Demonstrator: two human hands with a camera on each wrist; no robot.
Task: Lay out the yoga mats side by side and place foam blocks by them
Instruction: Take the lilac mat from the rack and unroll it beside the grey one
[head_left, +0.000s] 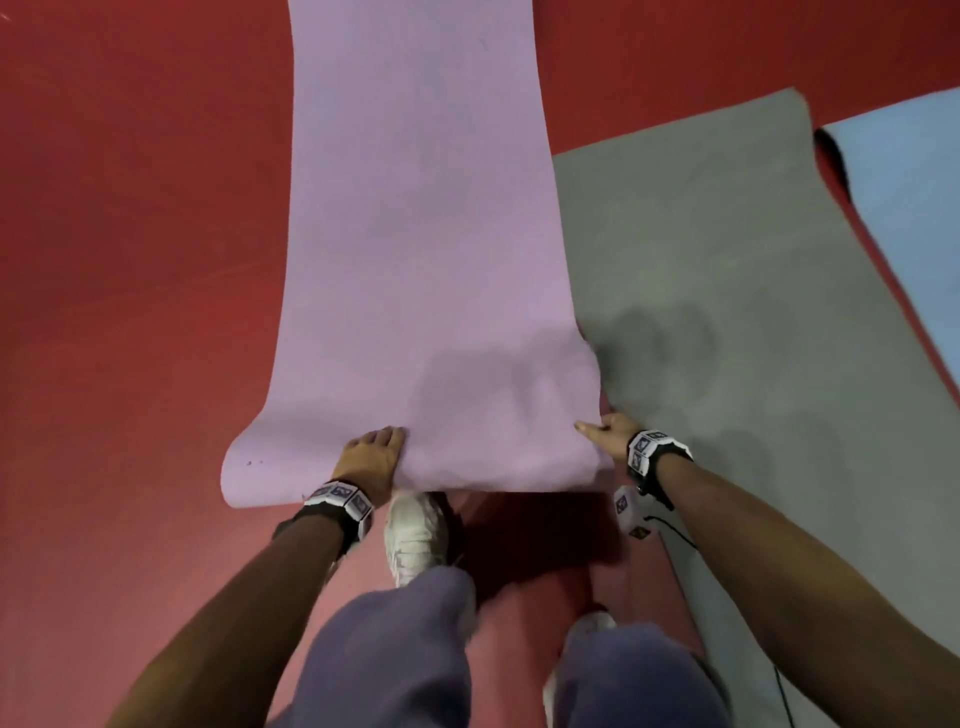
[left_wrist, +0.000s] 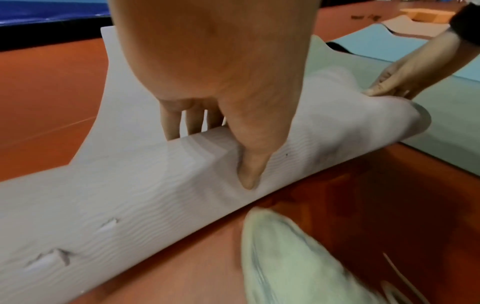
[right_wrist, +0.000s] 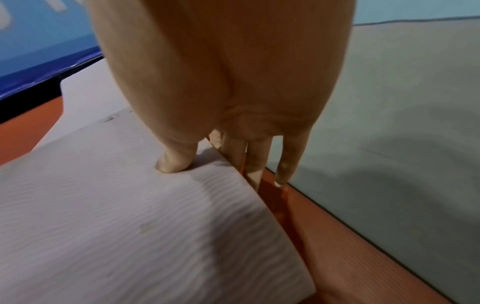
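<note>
A purple yoga mat (head_left: 415, 234) lies unrolled lengthwise on the red floor, and its near end is lifted and bowed. My left hand (head_left: 373, 453) grips that end left of centre, thumb on the near side and fingers (left_wrist: 179, 123) over the far side of the curl. At the right corner my right hand (head_left: 602, 431) pinches the mat (right_wrist: 130, 216), thumb (right_wrist: 174, 162) pressed on top and fingers tucked under the side edge. A grey mat (head_left: 727, 312) lies flat just to the right, with a light blue mat (head_left: 914, 208) beyond it.
My white shoe (head_left: 415, 530) stands on the red floor (head_left: 130, 260) right under the lifted end, the other foot behind it. A narrow strip of floor (right_wrist: 298, 216) separates the purple and grey mats. Tan block-like shapes (left_wrist: 426, 14) sit far off. A dark blue padded edge (left_wrist: 52, 16) borders the far side.
</note>
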